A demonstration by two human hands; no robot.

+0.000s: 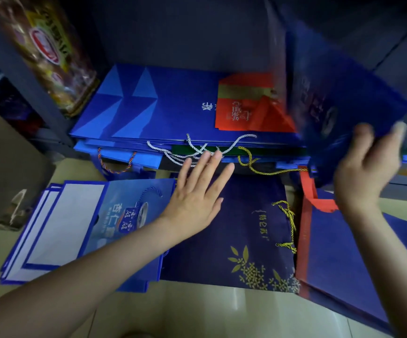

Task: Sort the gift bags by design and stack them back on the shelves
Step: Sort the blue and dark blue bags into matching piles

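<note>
The flat dark-blue paper gift bag (339, 93) is tilted up at the far right above the shelf, its near edge gripped by the curled fingers and thumb of the right hand (365, 172). It looks light, thin and bendy, probably slick, so a stiff folded edge seems the best hold. The left hand (197, 191), fingers straight and spread, hovers by the shelf's stack of flat blue bags (173, 106), above a navy gold-leaf bag (234, 240) on the floor.
</note>
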